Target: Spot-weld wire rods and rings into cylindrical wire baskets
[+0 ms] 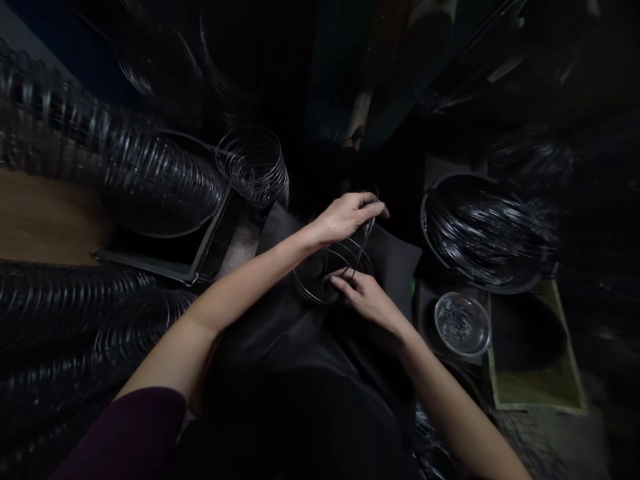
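Note:
Above my lap, my left hand (350,215) is closed with its fingers curled down over the upper end of some thin metal wires (367,239). Just below and nearer to me, my right hand (361,291) pinches the lower part of the same wires, thumb and fingers pressed together. Thin round wire rings (306,291) lie around and behind the right fingertips, over a dark cloth (395,250) on my lap. Exactly where the fingers grip is dim and partly hidden.
To my left are long stacks of coiled wire (165,173), a dark crate (150,261) and a loose wire coil (255,167). At right stand a basin of wire lengths (480,230), a clear bowl of small metal pieces (460,323) and a yellowish crate (537,393). Dark machinery is ahead.

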The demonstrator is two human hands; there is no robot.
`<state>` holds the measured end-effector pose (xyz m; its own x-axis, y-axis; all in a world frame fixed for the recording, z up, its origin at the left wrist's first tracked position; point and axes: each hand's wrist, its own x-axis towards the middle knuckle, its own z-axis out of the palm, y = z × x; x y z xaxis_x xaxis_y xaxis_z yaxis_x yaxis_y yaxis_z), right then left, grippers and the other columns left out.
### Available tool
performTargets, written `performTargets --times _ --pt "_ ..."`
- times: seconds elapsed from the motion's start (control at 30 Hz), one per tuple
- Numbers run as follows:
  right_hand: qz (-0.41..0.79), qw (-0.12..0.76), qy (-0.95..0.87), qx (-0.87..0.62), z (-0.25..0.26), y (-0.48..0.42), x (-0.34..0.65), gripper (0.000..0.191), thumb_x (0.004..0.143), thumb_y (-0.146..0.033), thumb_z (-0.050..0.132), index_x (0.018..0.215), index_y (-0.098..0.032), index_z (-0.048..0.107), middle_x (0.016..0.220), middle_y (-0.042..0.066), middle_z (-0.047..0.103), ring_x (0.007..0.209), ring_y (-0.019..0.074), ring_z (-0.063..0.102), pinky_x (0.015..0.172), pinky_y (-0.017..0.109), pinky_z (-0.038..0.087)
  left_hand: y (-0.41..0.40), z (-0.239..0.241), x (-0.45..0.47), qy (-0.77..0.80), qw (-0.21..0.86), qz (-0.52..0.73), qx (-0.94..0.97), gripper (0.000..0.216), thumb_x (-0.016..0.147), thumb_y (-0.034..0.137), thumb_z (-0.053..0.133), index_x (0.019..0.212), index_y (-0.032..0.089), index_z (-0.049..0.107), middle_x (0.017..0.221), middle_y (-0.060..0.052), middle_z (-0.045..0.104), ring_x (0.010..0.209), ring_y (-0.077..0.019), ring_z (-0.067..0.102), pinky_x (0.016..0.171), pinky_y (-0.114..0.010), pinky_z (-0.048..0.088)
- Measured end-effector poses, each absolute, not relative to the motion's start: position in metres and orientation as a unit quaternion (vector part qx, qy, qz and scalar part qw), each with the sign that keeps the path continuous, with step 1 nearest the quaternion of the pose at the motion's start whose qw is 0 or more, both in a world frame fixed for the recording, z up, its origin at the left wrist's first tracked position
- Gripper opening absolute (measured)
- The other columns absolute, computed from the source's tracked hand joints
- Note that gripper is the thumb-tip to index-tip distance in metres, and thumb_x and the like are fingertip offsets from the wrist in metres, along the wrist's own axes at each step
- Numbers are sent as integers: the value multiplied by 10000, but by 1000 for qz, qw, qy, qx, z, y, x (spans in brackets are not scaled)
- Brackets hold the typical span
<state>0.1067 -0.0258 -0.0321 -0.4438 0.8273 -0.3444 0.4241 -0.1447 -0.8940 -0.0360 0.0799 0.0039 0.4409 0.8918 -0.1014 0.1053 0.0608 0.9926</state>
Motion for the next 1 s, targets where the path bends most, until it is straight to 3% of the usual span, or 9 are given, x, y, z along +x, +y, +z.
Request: performTargets --times 0.1,0.2,0.3,0.37,0.57,0.67,0.8,1.0 --pt "504 193 -674 -505 -29 -13 112 293 828 -450 553 771 -186 667 858 64 663 821 194 612 805 331 476 54 -4 -54 424 538 340 644 413 921 419 439 1239 177 546 858 -25 617 771 -138 581 767 -270 464" --pt "524 271 -598 -543 -21 17 122 332 786 -499 604 789 -171 652 736 34 659 659 149 596 632 269 489 13 -31 -82 430 421 328 728 553 889 451 494 1373 202 396 1044 -63 604 981 -197 569 939 -366 429" --pt "558 344 -490 -574 -18 46 125 384 713 -527 680 784 -153 627 608 10 613 434 73 458 407 197 354 -19 -73 -103 382 296 201 852 719 794 428 632 1407 186 344 1275 -135 499 1243 -300 420 1074 -512 289" --pt "588 356 -450 -570 -22 51 120 393 666 -514 727 770 -152 617 582 3 599 401 57 428 373 184 310 -28 -99 -106 386 226 134 884 698 789 352 638 1402 180 352 1316 -154 462 1290 -323 368 1094 -575 220" --pt "649 309 -451 -529 -38 8 113 326 654 -420 760 799 -160 629 641 -4 622 468 74 513 455 203 417 -19 -131 -96 364 150 138 909 585 853 355 521 1375 130 384 1270 -170 495 1242 -278 432 1104 -539 263" --pt "654 316 -441 -528 -41 -4 114 340 632 -385 780 839 -174 613 625 -26 602 463 77 515 457 209 433 -23 -135 -96 350 132 162 913 504 862 283 492 1352 187 419 1261 -141 507 1214 -251 449 1091 -522 280" --pt "646 351 -412 -538 -38 8 116 362 623 -386 790 852 -192 586 594 -44 580 400 51 438 374 177 353 -26 -136 -94 342 130 169 915 388 825 211 527 1202 301 541 1168 -88 554 1093 -238 489 1027 -539 309" --pt "677 365 -363 -526 -12 62 123 451 551 -438 825 815 -179 567 552 -42 572 328 3 323 347 157 260 16 -96 -89 371 116 118 914 542 777 307 589 1300 239 466 1029 -103 521 915 -241 476 876 -424 396"
